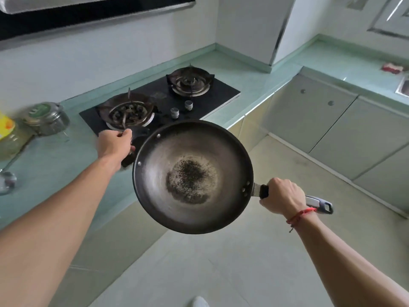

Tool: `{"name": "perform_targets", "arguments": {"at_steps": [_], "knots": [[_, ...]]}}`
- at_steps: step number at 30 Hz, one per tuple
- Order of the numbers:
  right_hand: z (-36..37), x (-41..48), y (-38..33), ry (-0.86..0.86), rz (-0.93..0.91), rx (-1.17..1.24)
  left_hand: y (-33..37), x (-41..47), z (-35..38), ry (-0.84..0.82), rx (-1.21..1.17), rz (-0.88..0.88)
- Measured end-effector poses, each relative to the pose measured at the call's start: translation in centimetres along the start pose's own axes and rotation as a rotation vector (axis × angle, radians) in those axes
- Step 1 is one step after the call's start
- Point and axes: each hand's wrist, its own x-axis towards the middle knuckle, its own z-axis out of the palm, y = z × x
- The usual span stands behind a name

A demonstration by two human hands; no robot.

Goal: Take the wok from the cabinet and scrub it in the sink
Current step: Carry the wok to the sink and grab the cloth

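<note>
A white shoe tip [200, 302] showed at the bottom edge, on the pale tiled floor [221, 273] below the wok [192, 176], which a person held level in mid-air with both bare hands. The right hand [282, 197], a red string bracelet [298, 216] at its wrist, was wrapped tight around the long handle [318, 203], black plastic with grey trim and a hanging loop at its end. The left hand [115, 144], beyond and to the left of the wok, had its fingers curled on the small black side handle [138, 135]. The wok's long axis ran from the right hand up and left to the left hand. The bowl was round, deep, dark metal, rubbed dull grey inside, with a speckled burnt patch in a pale ring at its centre. Behind the wok lay a black glass stove [159, 100] with two ringed burners, set in a glossy green countertop [254, 85]. Left of the wok stood a lidded glass jar [47, 118]. Far to the wok's right, past grey cabinet doors [321, 111], a red cloth [392, 68] lay beside a steel edge [404, 86], probably the sink, though too little showed to be sure. If so, the carry would go right, with the right hand leading on the nearer side.
</note>
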Motion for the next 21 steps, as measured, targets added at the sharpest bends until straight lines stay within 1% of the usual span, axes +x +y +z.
{"name": "perform_targets", "arguments": {"at_steps": [5, 9, 15, 21], "knots": [[-0.5, -1.0, 4.1, 0.127, 0.083, -0.09, 1.8, -2.8, 2.4, -0.062, 0.032, 0.032], [-1.6, -3.8, 7.0, 0.196, 0.172, -0.128, 2.2, -4.8, 4.3, -0.178, 0.052, 0.101], [-3.2, -9.8, 9.5, 0.262, 0.354, -0.16, 3.1, -7.3, 5.5, -0.383, 0.018, 0.193], [-4.5, -17.1, 11.7, 0.316, 0.532, -0.216, 5.2, -11.5, 5.3, -0.527, -0.006, 0.329]]}}
